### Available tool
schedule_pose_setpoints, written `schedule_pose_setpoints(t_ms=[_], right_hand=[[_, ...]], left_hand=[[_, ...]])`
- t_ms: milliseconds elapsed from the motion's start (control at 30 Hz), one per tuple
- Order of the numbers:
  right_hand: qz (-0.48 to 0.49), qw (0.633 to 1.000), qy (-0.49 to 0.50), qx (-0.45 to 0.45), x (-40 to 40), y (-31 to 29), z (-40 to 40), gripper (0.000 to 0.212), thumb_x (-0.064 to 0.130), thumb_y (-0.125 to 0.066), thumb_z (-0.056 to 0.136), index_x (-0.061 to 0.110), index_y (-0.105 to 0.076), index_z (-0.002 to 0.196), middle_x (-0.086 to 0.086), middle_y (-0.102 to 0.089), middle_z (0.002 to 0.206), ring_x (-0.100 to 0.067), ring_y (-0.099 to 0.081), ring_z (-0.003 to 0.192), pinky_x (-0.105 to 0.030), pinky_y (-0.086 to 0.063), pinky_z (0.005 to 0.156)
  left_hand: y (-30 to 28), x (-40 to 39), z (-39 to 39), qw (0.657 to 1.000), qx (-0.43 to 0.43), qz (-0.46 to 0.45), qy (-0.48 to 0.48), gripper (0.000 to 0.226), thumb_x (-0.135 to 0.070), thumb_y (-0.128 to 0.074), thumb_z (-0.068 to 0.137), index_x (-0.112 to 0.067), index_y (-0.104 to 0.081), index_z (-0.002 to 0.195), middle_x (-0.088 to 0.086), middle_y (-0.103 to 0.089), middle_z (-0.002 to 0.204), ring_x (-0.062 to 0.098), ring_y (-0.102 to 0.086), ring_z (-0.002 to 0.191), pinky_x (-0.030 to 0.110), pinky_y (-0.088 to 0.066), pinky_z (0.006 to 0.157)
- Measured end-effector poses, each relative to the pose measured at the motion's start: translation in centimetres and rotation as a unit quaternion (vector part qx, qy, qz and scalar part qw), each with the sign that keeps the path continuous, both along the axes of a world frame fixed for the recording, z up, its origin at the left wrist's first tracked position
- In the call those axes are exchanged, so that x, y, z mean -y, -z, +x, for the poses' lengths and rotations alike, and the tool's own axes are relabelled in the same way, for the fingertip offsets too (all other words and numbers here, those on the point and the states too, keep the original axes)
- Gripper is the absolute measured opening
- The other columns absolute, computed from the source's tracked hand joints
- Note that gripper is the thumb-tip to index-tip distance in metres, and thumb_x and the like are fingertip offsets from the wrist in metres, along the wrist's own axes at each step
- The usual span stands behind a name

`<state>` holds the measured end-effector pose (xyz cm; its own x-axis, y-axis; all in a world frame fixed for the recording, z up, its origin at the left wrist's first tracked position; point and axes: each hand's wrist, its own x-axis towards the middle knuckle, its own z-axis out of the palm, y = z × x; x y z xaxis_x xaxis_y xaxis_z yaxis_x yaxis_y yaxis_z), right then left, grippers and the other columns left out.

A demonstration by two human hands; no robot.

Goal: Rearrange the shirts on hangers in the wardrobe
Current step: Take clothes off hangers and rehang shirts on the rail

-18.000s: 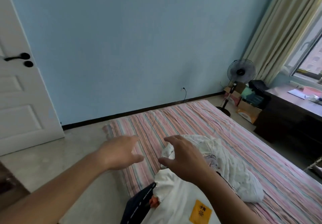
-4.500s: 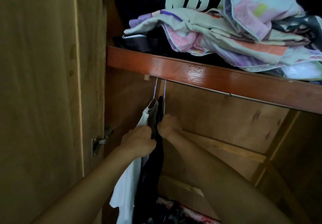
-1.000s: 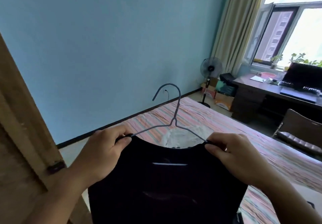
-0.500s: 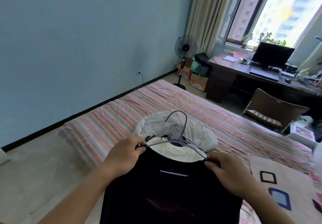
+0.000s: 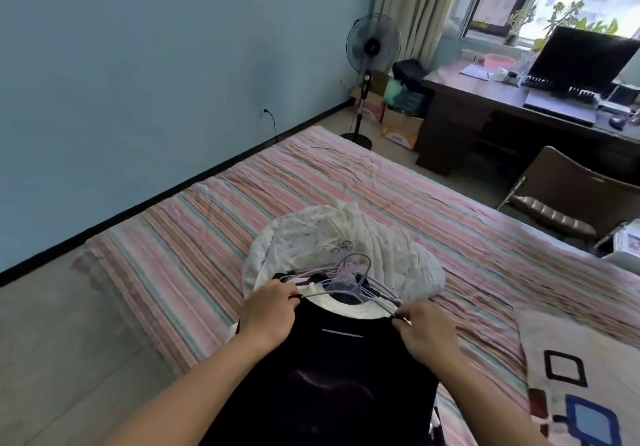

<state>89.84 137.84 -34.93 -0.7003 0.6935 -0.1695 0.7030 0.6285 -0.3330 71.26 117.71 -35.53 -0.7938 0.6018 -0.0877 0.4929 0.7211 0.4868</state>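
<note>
A black shirt (image 5: 332, 369) on a thin wire hanger (image 5: 349, 293) lies low over a pile of hangered shirts on the striped bed (image 5: 214, 230). My left hand (image 5: 268, 314) grips its left shoulder where the hanger arm enters the cloth. My right hand (image 5: 424, 333) pinches the right shoulder at the other hanger arm. Under the black collar a white shirt collar (image 5: 346, 308) shows, and several pale wire hanger hooks (image 5: 343, 255) stick out above it. A crumpled white garment (image 5: 311, 234) lies beyond them. The wardrobe is out of view.
Right of the pile lies a beige cloth with square patterns (image 5: 571, 376). A standing fan (image 5: 372, 47), cardboard boxes (image 5: 398, 126), a dark desk (image 5: 485, 106) with a monitor (image 5: 585, 59) and a brown chair (image 5: 568, 199) stand at the far right. Bare floor (image 5: 62, 359) is left of the bed.
I carried the black shirt on its hanger from the wardrobe to the bed. In the last second both hands lowered it onto the pile of hangered shirts.
</note>
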Motion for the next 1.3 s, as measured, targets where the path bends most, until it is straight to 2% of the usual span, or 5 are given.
schedule_pose_setpoints(t_ms=[400,567,700,900,1300], right_hand=[[-0.070,0.993,0.051,0.084,-7.2,14.8,-9.4,0.025,0.000,-0.051,0.078,0.014,-0.054,0.098,-0.007,-0.064,0.096,-0.032,-0.063,0.095,-0.035,-0.045,0.067],[-0.156,0.978,0.047,0.132,-7.0,19.3,-10.8,0.075,0.002,-0.057,0.075,0.017,-0.027,0.142,-0.001,-0.061,0.089,-0.021,-0.061,0.077,-0.032,-0.043,0.053],[-0.195,0.964,0.038,0.177,-7.5,21.1,-11.7,0.106,0.008,-0.061,0.078,0.021,0.008,0.158,-0.008,-0.054,0.134,-0.026,-0.060,0.111,-0.032,-0.049,0.067],[-0.040,0.948,-0.037,0.312,-7.7,19.8,-12.3,0.089,0.034,-0.062,0.083,0.019,-0.011,0.154,-0.015,-0.034,0.146,-0.036,-0.040,0.134,-0.047,-0.030,0.112],[-0.043,0.987,-0.105,0.115,-1.2,6.6,-14.0,0.057,0.037,-0.064,0.077,0.026,-0.046,0.130,-0.004,-0.047,0.128,-0.026,-0.053,0.113,-0.034,-0.048,0.085]], left_hand=[[13.9,-8.3,-8.1,0.967,0.203,-0.145,0.055,0.076,-0.015,-0.042,0.085,-0.041,-0.020,0.153,0.000,-0.047,0.150,0.026,-0.050,0.130,0.038,-0.045,0.101],[17.5,-8.8,-8.7,0.946,0.242,-0.194,0.095,0.089,-0.008,-0.044,0.086,-0.037,0.004,0.156,0.001,-0.010,0.165,0.023,-0.016,0.150,0.041,-0.030,0.115],[19.6,-9.1,-9.2,0.928,0.237,-0.251,0.140,0.085,-0.009,-0.047,0.088,-0.028,-0.002,0.158,-0.002,0.008,0.165,0.019,0.008,0.152,0.043,-0.014,0.122],[18.9,-10.2,-7.0,0.927,0.188,-0.283,0.158,0.085,-0.020,-0.050,0.086,-0.026,-0.004,0.158,0.004,0.006,0.165,0.025,0.008,0.152,0.047,-0.009,0.122],[6.2,-4.2,-6.7,0.987,0.093,-0.126,0.026,0.061,-0.048,-0.056,0.090,-0.033,-0.037,0.146,-0.003,-0.054,0.141,0.022,-0.051,0.127,0.038,-0.044,0.101]])
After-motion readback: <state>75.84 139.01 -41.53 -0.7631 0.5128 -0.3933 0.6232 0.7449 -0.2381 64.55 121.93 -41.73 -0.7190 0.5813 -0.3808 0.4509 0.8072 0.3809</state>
